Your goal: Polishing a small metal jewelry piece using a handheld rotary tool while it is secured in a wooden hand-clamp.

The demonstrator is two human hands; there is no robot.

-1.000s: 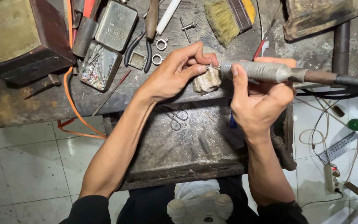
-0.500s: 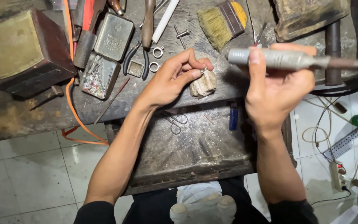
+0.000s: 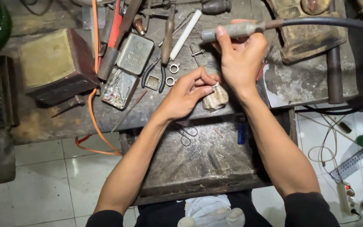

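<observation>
My left hand (image 3: 186, 93) pinches a small silver ring (image 3: 215, 87) between thumb and fingertips and rests it on a worn wooden bench peg (image 3: 216, 100) at the edge of the workbench (image 3: 55, 122). My right hand (image 3: 240, 59) is wrapped around a grey rotary handpiece (image 3: 232, 30), lifted above and behind the ring. Its tip points left, away from the ring. A black flexible shaft (image 3: 328, 22) runs from the handpiece to the right.
Pliers (image 3: 158, 67), two loose rings (image 3: 172, 73), a white stick (image 3: 185, 34), an open tin of small parts (image 3: 117, 88) and a dark block (image 3: 55, 65) crowd the bench's left. An orange cord (image 3: 93, 105) hangs off the edge. A metal tray (image 3: 206, 159) with a blue lighter (image 3: 241, 130) sits below.
My right hand has raised the handpiece up and away from the ring toward the back of the bench. The left hand stays at the peg with the ring.
</observation>
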